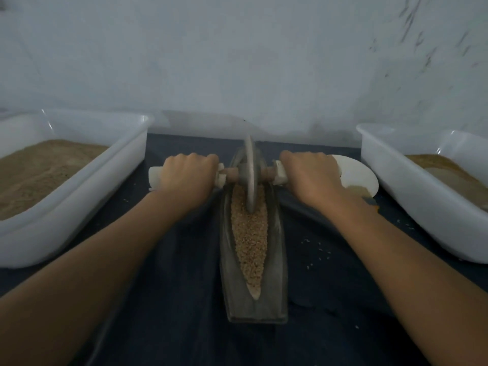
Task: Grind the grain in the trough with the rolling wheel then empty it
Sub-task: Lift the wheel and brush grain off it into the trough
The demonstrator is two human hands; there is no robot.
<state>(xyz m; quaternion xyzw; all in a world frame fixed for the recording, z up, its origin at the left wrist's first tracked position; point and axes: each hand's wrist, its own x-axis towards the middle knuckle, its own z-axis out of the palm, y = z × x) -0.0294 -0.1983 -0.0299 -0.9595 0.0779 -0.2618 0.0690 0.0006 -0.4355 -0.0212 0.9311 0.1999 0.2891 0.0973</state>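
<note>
Head view: left hand [188,175] and right hand [307,174] clamp the axle [229,174], wheel [250,175] in grain [249,233] mid-trough [277,233]; grinding underway, next roll toward frame bottom.

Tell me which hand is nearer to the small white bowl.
Right. The right hand grips the axle handle directly beside the white bowl and overlaps its edge in the view. The left hand grips the opposite handle, across the wheel.
</note>
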